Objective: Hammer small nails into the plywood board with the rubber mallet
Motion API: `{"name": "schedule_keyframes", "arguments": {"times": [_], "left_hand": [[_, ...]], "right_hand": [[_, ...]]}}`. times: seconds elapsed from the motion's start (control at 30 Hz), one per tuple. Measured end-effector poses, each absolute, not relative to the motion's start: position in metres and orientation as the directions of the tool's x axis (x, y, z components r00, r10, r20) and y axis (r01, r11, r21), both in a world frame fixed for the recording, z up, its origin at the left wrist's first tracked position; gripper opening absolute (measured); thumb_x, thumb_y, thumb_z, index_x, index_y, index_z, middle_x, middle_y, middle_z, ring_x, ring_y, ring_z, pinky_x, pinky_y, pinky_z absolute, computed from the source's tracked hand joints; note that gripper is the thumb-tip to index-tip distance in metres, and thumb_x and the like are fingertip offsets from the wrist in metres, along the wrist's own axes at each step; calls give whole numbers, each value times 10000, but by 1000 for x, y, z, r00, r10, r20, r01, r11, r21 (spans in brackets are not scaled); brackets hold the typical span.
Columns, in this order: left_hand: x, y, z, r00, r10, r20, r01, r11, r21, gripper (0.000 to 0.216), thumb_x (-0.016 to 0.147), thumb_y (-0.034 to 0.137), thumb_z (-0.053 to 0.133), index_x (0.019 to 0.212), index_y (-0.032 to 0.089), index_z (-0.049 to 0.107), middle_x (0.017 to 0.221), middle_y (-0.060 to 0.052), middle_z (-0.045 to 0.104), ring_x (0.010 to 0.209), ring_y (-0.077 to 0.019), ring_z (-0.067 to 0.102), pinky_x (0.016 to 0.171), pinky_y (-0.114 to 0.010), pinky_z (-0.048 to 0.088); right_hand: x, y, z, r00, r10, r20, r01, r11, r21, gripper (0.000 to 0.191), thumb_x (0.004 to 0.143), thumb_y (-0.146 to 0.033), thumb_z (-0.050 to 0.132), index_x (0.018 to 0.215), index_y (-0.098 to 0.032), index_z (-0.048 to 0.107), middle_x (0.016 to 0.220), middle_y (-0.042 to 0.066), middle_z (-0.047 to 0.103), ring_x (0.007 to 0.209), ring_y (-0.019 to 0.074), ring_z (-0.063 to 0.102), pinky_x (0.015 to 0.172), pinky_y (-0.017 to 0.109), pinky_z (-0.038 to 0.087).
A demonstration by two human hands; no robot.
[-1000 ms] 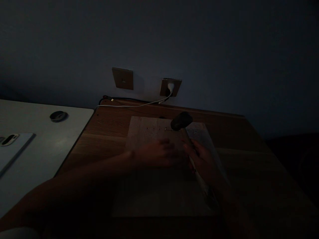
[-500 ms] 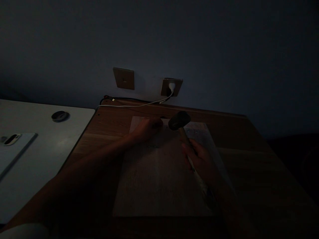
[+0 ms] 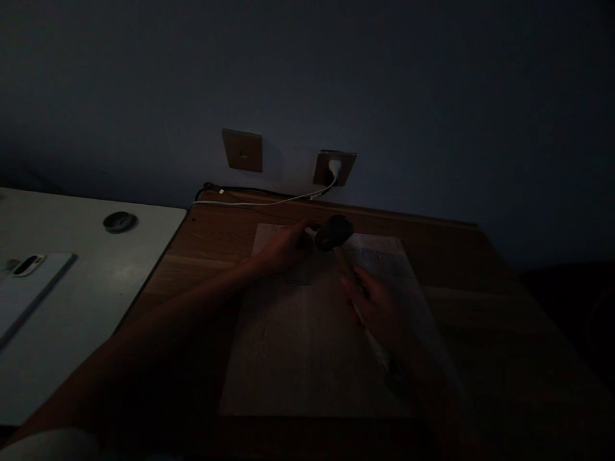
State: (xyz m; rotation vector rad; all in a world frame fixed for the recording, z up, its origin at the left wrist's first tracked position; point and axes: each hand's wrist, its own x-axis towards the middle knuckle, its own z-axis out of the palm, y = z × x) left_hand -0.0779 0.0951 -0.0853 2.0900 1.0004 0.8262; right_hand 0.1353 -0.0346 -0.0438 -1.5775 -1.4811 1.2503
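Note:
In the dim head view, my right hand (image 3: 375,304) is wrapped round the wooden handle of a hammer (image 3: 334,232) with a thick dark head. The hammer head is over the far part of a pale wooden board (image 3: 269,365), close to the fingertips of my left hand (image 3: 287,246). My left hand rests at the board's far side with its fingers drawn together. Whatever they pinch is hidden in shadow and behind the hammer head. A thin dark piece, perhaps a nail (image 3: 298,282), lies on the board, and tiny bits (image 3: 378,255) lie near its far right corner.
The board lies on a brown wooden table (image 3: 485,307) against a wall. A white cable (image 3: 269,204) runs along the table's back edge to a plug in a wall socket (image 3: 321,168). On the white table (image 3: 144,237) at left are a round dark dish (image 3: 118,221) and a flat white box (image 3: 43,282).
The hammer and my right hand have moved left and the hammer head is now nearer my left fingertips. My left hand has barely shifted. The whole view has slid slightly right.

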Motion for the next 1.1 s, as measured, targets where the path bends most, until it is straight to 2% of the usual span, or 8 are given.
{"name": "schedule_keyframes", "arguments": {"times": [0.13, 0.27, 0.4, 0.5, 0.57, 0.67, 0.87, 1.1], "left_hand": [[-80, 96, -82, 485, 838, 250, 430, -477, 766, 512, 817, 116, 689, 1311, 171, 565, 1015, -50, 767, 888, -183, 733, 778, -272, 552], [-94, 82, -68, 506, 807, 304, 536, -570, 622, 294, 820, 156, 677, 1112, 156, 637, 1042, -75, 720, 887, -187, 696, 765, -285, 545], [-109, 46, -51, 835, 471, 284, 418, -879, 229, 130, 939, 188, 631, 1059, 169, 675, 1020, -83, 722, 927, -209, 677, 829, -330, 530], [-105, 21, -46, 912, 331, 244, 356, -932, -68, 96, 974, 152, 615, 1026, 166, 694, 934, -76, 731, 889, -225, 672, 830, -366, 522], [-99, 13, -47, 918, 295, 264, 340, -929, -147, 124, 983, 131, 595, 1032, 167, 703, 885, -69, 725, 857, -225, 670, 806, -366, 524], [-93, 19, -47, 898, 316, 308, 355, -932, -79, 170, 987, 130, 588, 1103, 162, 708, 922, -76, 727, 865, -219, 678, 804, -352, 535], [-108, 71, -46, 644, 677, 356, 535, -731, 423, 235, 902, 47, 588, 1034, 140, 759, 1029, -99, 724, 817, -154, 690, 729, -256, 525], [-105, 95, -45, 607, 769, 201, 580, -602, 549, 267, 809, 34, 602, 973, 141, 784, 885, -70, 782, 765, -174, 718, 747, -269, 540]], "right_hand": [[133, -32, -45, -88, 970, -225, 421, -168, -891, 309, 971, -544, 538, 956, -235, 541, 565, -92, 473, 410, 98, 460, 370, 214, 355], [130, -33, -43, -73, 971, -228, 468, -168, -867, 337, 974, -556, 529, 1015, -225, 578, 593, -78, 505, 434, 107, 494, 386, 223, 382], [131, -33, -44, -87, 965, -249, 449, -186, -874, 365, 972, -574, 539, 1075, -227, 584, 605, -78, 521, 432, 110, 507, 382, 223, 377], [133, -34, -48, -79, 966, -247, 426, -192, -884, 380, 975, -579, 536, 1108, -228, 585, 560, -93, 491, 400, 108, 474, 368, 220, 358], [134, -34, -49, -69, 965, -253, 427, -200, -882, 393, 972, -584, 534, 1127, -227, 587, 532, -102, 469, 379, 108, 449, 355, 220, 345], [136, -37, -47, -55, 966, -251, 430, -204, -880, 408, 960, -595, 544, 1125, -224, 584, 534, -99, 484, 378, 109, 455, 352, 222, 351], [142, -42, -39, -45, 972, -229, 404, -192, -895, 360, 961, -588, 547, 972, -228, 556, 509, -99, 463, 391, 98, 442, 371, 213, 348], [141, -42, -35, -38, 975, -220, 399, -187, -898, 378, 941, -606, 564, 891, -232, 541, 544, -90, 470, 404, 93, 450, 382, 220, 352]]}}
